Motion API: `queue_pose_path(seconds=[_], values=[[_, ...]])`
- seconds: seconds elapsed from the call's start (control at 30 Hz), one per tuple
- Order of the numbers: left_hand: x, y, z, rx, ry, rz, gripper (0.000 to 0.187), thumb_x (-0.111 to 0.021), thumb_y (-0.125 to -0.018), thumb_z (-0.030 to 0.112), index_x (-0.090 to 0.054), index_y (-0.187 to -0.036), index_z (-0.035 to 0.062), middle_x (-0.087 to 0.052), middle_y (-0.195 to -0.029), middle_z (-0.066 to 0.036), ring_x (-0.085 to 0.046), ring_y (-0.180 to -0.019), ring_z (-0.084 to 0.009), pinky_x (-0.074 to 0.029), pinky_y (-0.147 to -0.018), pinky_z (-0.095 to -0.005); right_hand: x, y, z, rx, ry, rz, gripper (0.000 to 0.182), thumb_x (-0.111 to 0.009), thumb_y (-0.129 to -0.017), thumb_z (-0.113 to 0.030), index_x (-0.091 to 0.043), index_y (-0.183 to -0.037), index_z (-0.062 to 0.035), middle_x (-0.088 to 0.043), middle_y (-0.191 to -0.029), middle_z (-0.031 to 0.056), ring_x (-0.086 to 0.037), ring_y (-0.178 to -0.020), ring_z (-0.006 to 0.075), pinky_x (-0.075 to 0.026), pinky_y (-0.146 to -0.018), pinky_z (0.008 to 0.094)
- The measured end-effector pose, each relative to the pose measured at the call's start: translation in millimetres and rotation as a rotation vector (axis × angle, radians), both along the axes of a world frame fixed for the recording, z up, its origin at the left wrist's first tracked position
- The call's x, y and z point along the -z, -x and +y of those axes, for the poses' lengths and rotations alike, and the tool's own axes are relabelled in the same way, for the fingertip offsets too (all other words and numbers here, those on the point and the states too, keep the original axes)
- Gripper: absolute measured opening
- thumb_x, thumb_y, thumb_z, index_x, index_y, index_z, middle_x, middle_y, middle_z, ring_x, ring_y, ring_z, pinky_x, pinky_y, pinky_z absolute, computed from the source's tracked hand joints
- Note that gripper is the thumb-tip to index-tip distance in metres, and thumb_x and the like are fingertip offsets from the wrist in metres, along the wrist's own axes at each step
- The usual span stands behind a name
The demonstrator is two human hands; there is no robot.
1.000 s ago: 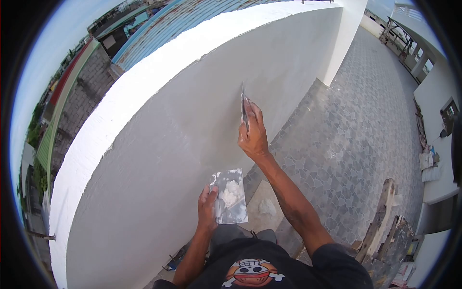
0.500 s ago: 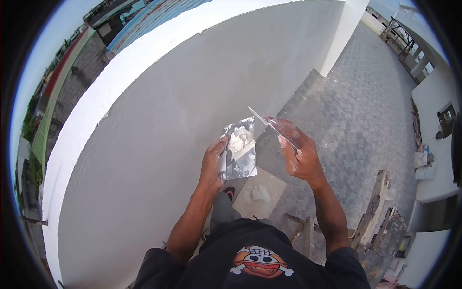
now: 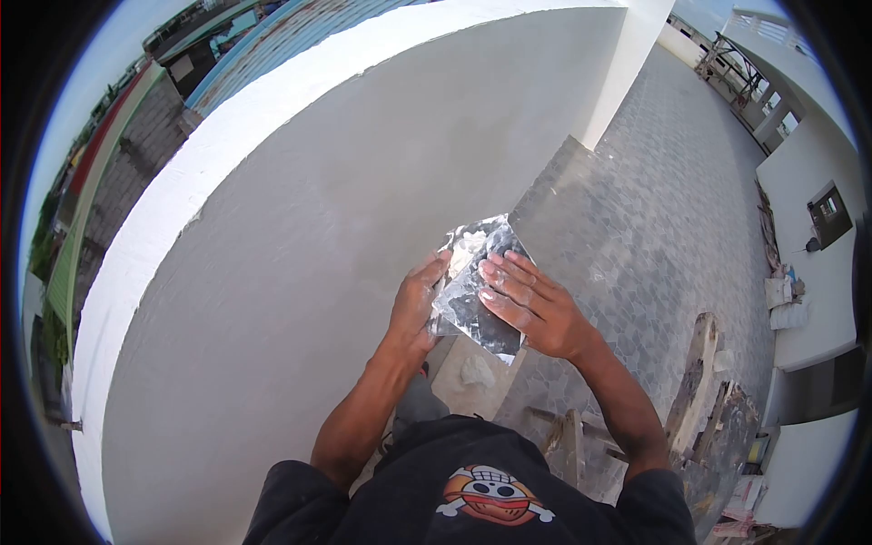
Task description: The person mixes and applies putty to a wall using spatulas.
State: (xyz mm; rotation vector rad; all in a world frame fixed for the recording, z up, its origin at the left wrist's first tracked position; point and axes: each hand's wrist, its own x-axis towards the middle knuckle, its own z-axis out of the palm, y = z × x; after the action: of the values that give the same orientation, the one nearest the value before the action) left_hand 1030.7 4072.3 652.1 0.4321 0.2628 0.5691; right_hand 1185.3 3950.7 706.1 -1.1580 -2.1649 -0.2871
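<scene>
L hand (image 3: 413, 304) grips lower plate (image 3: 444, 325) by its side; R hand (image 3: 550, 318) holds upper plate (image 3: 480, 320), fingers flat on it. White paste (image 3: 468, 247), just past R fingertips, could spill if plates tilt or R presses unevenly.

Left: passage is being blocked by the grey wall (image 3: 272, 245).
Paved side: room is being left above the tiles (image 3: 645, 227).
Lower right: reach is being obstructed by timber (image 3: 694, 386).

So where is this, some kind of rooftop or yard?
Probably a rooftop terrace being finished: bare grey plaster on the parapet wall, stone-patterned paving, and a corrugated metal roof beyond the wall.
</scene>
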Motion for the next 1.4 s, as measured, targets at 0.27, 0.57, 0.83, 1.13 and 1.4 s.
queue_pose_path(seconds=[0.27,0.57,0.83,1.13,1.4], values=[[10,-3,5,-0.079,-0.041,0.087,0.030,-0.046,-0.100,0.016,-0.050,-0.123,-0.0031,-0.064,-0.110,-0.013,-0.067,-0.095,-0.0190,-0.058,-0.081,-0.0330,22,-63,-27,0.258,0.146,-0.189,0.052,-0.059,-0.075,0.012,-0.057,-0.124,-0.0042,-0.054,-0.137,0.0159,-0.053,-0.125,0.0337,-0.044,-0.106,0.0454],[-18,4,19,-0.175,-0.261,0.261,0.032,-0.050,-0.100,0.017,-0.050,-0.123,-0.0046,-0.063,-0.112,-0.011,-0.065,-0.097,-0.0155,-0.055,-0.080,-0.0275,-65,-50,-44,0.227,0.176,-0.142,0.050,-0.063,-0.074,0.007,-0.061,-0.121,-0.0088,-0.060,-0.129,0.0101,-0.056,-0.119,0.0261,-0.046,-0.096,0.0419],[-16,5,16,-0.068,-0.327,0.299,0.027,-0.051,-0.099,0.014,-0.053,-0.119,-0.0032,-0.064,-0.108,-0.010,-0.065,-0.091,-0.0141,-0.055,-0.076,-0.0270,-85,-27,-24,0.032,0.233,-0.399,0.035,-0.062,-0.084,-0.004,-0.063,-0.118,-0.0124,-0.063,-0.123,0.0052,-0.058,-0.117,0.0211,-0.042,-0.098,0.0441],[-10,4,13,-0.030,-0.277,0.347,0.027,-0.052,-0.098,0.013,-0.052,-0.119,-0.0028,-0.065,-0.106,-0.011,-0.066,-0.087,-0.0145,-0.056,-0.074,-0.0273,-74,-30,-15,-0.008,0.417,-0.526,0.031,-0.062,-0.085,-0.007,-0.064,-0.116,-0.0124,-0.065,-0.120,0.0046,-0.057,-0.117,0.0200,-0.041,-0.099,0.0412],[25,1,23,-0.181,-0.194,0.400,0.030,-0.053,-0.099,0.016,-0.052,-0.122,-0.0034,-0.065,-0.108,-0.012,-0.067,-0.095,-0.0182,-0.057,-0.080,-0.0293,-57,-122,5,0.446,0.773,0.280,0.028,-0.054,-0.096,-0.011,-0.062,-0.122,-0.0081,-0.069,-0.096,0.0090,-0.062,-0.085,0.0197,-0.047,-0.078,0.0317]])
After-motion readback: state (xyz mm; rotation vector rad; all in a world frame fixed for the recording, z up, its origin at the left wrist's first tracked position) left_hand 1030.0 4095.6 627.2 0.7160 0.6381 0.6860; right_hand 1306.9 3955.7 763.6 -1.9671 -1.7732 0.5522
